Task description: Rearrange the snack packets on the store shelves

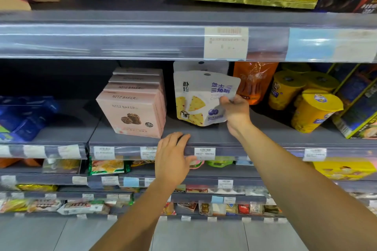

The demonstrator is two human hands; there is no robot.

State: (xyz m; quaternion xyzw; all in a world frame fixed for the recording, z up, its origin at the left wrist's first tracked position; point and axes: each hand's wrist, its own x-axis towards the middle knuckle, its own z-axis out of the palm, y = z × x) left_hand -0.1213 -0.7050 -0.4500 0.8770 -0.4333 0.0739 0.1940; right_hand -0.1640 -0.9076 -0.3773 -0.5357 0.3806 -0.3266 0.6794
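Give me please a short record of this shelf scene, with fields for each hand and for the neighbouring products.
right hand: pinches the white pouch at its right edge
left hand: fingers straight, rests on the shelf front edge
pouch state: upright; rear pouch of the same kind behind it
left of pouch: row of pink boxes
right of pouch: orange pouch, then yellow cups

I was looking into a shop aisle: tiered grey shelves (204, 134) carried barcoded price tags (204, 153) in clear strips along their front edges, with packaged goods faced outward in rows: pink biscuit boxes (130, 112), a white snack pouch (195, 91) and yellow cups (314, 108).
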